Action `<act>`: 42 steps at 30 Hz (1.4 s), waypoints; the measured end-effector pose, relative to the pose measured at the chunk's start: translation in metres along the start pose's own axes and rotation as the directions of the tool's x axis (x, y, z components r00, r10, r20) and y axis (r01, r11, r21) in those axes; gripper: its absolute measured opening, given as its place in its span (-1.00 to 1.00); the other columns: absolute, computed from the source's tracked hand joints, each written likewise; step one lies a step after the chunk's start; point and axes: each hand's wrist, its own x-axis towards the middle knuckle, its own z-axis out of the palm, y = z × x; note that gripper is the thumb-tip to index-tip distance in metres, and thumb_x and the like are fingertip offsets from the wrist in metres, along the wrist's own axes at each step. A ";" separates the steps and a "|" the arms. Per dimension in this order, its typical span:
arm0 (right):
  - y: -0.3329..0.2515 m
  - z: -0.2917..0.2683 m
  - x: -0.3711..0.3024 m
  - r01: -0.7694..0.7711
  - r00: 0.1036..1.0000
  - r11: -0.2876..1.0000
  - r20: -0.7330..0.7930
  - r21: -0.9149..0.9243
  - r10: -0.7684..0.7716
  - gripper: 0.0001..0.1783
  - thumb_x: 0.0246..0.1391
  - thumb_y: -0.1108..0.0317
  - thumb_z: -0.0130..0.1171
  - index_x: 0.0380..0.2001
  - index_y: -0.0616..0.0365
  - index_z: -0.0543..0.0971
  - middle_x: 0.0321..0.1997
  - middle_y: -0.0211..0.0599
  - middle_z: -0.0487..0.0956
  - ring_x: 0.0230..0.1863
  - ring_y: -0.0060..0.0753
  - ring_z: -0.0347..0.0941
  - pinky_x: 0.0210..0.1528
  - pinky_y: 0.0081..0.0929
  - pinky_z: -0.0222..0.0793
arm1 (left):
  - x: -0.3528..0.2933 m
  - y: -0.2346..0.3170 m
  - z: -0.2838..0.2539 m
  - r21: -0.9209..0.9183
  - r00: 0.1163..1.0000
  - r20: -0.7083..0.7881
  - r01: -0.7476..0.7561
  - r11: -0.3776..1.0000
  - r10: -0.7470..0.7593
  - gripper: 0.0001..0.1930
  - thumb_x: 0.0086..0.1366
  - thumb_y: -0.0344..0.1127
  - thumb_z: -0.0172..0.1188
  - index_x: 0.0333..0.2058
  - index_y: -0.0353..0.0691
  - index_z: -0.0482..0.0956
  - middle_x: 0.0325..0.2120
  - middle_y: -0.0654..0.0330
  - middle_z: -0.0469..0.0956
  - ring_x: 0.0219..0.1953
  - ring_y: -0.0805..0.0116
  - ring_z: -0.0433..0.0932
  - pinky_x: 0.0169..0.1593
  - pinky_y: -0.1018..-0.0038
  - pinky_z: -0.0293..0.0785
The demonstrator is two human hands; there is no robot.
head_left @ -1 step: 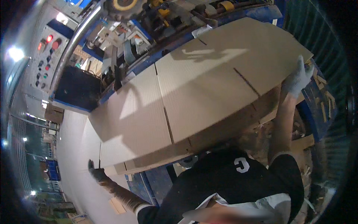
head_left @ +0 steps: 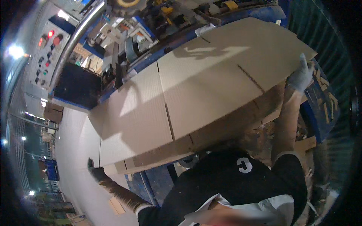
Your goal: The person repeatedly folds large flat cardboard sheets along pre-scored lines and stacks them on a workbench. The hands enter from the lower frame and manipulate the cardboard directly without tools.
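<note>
A broad stack of brown corrugated cardboard sheets [head_left: 203, 86], with dark slots cut into it, lies slanted across the middle in front of me. At its near left corner is my left hand [head_left: 97, 172] in a dark grey glove, thumb up along the edge, the other fingers largely hidden. My right hand [head_left: 300, 78], in a light grey glove, is against the right end, a finger pointing up beside the edge. Both hands hold the stack from its two ends. Its underside is out of sight.
Beyond the cardboard stands a blue machine [head_left: 169, 49] with rollers and a toothed wheel. A control panel [head_left: 48, 54] with lit red buttons is at the far left. Cardboard scraps [head_left: 326, 96] lie on a blue surface at right, by a dark corrugated curtain [head_left: 332, 49].
The view has shifted very slightly. Both hands stay at the ends of the cardboard stack, the right one turned a little.
</note>
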 end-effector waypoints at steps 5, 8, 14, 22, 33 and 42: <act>-0.087 -0.020 -0.024 0.053 0.971 0.997 0.228 0.061 -0.066 -0.56 0.16 0.32 0.06 0.10 0.27 0.41 0.08 -0.24 0.49 0.06 -0.39 0.40 0.12 -0.44 0.28 | -0.047 0.044 0.002 -0.431 0.972 0.221 0.167 0.887 -0.076 -0.46 0.26 -0.18 0.12 0.17 -0.29 0.32 0.09 0.02 0.36 0.07 0.19 0.41 0.11 0.20 0.39; -0.132 -0.048 -0.079 0.095 0.979 0.938 0.202 -0.333 -0.027 -0.59 0.16 0.32 0.05 0.05 0.27 0.45 0.07 -0.19 0.50 0.03 -0.28 0.44 0.07 -0.41 0.33 | -0.097 0.065 0.021 -0.401 0.974 0.227 0.109 0.910 -0.017 -0.47 0.24 -0.28 0.16 0.15 -0.33 0.31 0.07 0.03 0.38 0.06 0.23 0.40 0.11 0.23 0.39; -0.118 -0.026 -0.166 0.767 -0.085 0.582 0.942 0.271 -0.326 -0.64 -0.15 0.33 0.20 -0.17 -0.01 0.57 0.10 -0.25 0.51 0.17 -0.08 0.38 0.18 -0.09 0.32 | -0.184 0.103 0.120 0.069 0.834 0.407 -0.434 0.898 0.372 -0.57 0.11 -0.51 0.15 0.02 -0.26 0.51 0.11 -0.09 0.41 0.12 -0.02 0.43 0.17 0.24 0.33; -0.082 0.015 -0.165 0.712 -0.280 0.597 0.929 0.370 -0.242 -0.57 -0.06 0.18 0.13 -0.04 -0.09 0.51 0.21 -0.27 0.41 0.28 -0.08 0.25 0.33 -0.01 0.10 | -0.179 0.132 0.175 0.121 0.319 0.890 -0.853 0.508 0.324 -0.51 0.17 -0.42 -0.01 0.13 -0.09 0.41 0.18 -0.03 0.33 0.26 -0.07 0.24 0.31 0.02 0.08; -0.018 0.119 -0.094 0.802 -0.099 0.530 0.936 0.276 -0.338 -0.13 -0.12 -0.38 0.09 0.04 0.15 0.47 0.20 -0.14 0.40 0.20 -0.04 0.28 0.27 0.00 0.10 | -0.100 0.109 0.251 0.110 0.362 0.742 -0.896 0.430 0.565 -0.37 0.06 -0.51 0.06 0.19 -0.13 0.31 0.17 -0.09 0.31 0.19 -0.09 0.32 0.26 0.06 0.20; 0.048 0.255 -0.066 0.800 0.000 0.529 0.882 0.283 -0.472 -0.28 -0.02 -0.25 0.06 0.06 0.07 0.48 0.09 -0.19 0.49 0.04 -0.09 0.41 0.14 -0.10 0.22 | -0.029 0.117 0.379 0.429 0.746 0.539 -0.642 0.635 0.391 -0.38 0.22 -0.33 0.18 0.25 -0.18 0.20 0.09 -0.14 0.38 0.04 -0.13 0.44 0.07 0.17 0.42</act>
